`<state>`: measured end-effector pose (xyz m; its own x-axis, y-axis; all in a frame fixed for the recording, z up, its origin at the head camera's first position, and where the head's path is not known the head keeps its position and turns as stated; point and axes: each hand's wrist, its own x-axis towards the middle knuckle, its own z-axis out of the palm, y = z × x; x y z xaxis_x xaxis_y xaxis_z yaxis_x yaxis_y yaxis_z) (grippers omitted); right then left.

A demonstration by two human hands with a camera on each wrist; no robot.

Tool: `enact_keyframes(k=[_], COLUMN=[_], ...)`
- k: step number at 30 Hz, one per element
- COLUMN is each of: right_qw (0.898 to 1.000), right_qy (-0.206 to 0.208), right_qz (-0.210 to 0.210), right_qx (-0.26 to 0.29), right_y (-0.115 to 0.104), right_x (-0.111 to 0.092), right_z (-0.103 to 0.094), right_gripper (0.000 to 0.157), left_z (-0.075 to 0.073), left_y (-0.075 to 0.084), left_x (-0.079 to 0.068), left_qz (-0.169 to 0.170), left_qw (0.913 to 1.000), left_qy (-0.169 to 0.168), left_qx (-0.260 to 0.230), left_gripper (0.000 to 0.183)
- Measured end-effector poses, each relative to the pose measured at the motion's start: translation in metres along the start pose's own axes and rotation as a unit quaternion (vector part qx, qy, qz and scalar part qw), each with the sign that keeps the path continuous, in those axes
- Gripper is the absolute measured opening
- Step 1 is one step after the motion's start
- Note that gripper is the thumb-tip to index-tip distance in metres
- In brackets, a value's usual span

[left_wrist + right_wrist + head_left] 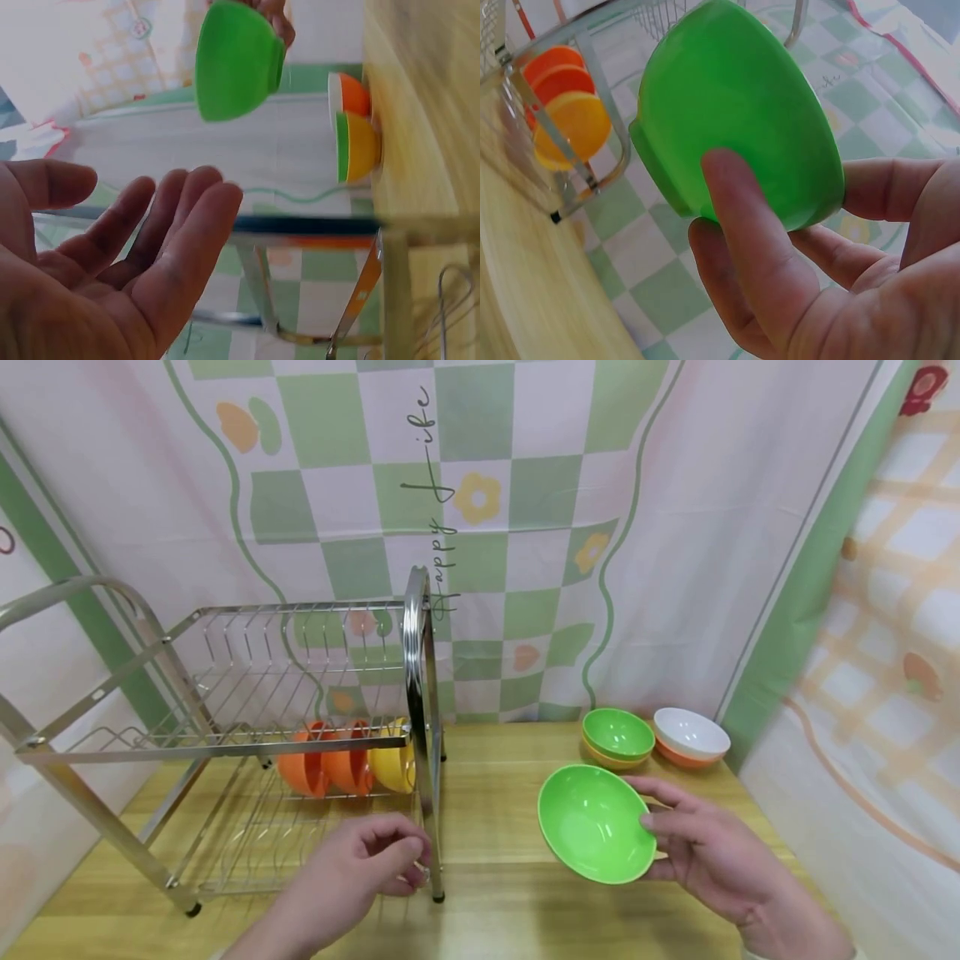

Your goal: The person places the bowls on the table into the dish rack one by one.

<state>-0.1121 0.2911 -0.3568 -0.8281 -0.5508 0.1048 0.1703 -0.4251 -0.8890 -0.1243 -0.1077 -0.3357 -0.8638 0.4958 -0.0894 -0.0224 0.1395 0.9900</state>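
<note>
A green bowl [596, 822] is held up over the table, tilted with its inside toward the head camera. My right hand [712, 852] pinches it by the right side, thumb at the rim and fingers behind; in the right wrist view the fingers [742, 217] lie along its outer wall. Loosely curled and holding nothing, my left hand [360, 881] hovers in front of the metal dish rack [416, 693], near its right post. On the rack's lower tier two orange bowls [302, 772] and a yellow bowl [392, 764] stand on edge in a row.
At the back right, another green bowl [618, 732] sits nested in a yellow one [611, 761]. Beside that stack, a white bowl [690, 732] rests in an orange bowl [692, 758]. Printed curtains [517, 527] hang behind and along both sides of the wooden table [495, 793].
</note>
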Motion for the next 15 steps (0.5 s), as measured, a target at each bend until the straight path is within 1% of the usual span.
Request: enact_keyframes(k=[3,6,9,15], right_qw=[1.000,1.000,0.999,0.999], right_qy=[-0.005,-0.014,-0.027,-0.044], right_qz=[-0.003,-0.008,-0.014,-0.014], right_qx=[-0.004,-0.011,-0.019,-0.027], right_y=[0.001,0.002,0.003,0.006], right_x=[0.000,0.000,0.001,0.003], right_z=[0.007,0.014,0.020,0.033], right_gripper=[0.050,0.050,0.051,0.051], left_z=[0.005,0.010,0.014,0.022], left_y=[-0.001,-0.001,0.000,-0.001], left_x=[-0.002,-0.004,-0.006,-0.006], left_qz=[-0.003,0.005,0.011,0.005], left_qw=[0.9987,0.9963,0.9932,0.9841], left_qy=[-0.043,-0.070,-0.088,-0.114], left_qx=[-0.027,-0.050,-0.075,-0.136], left_gripper=[0.024,0.032,0.040,0.051])
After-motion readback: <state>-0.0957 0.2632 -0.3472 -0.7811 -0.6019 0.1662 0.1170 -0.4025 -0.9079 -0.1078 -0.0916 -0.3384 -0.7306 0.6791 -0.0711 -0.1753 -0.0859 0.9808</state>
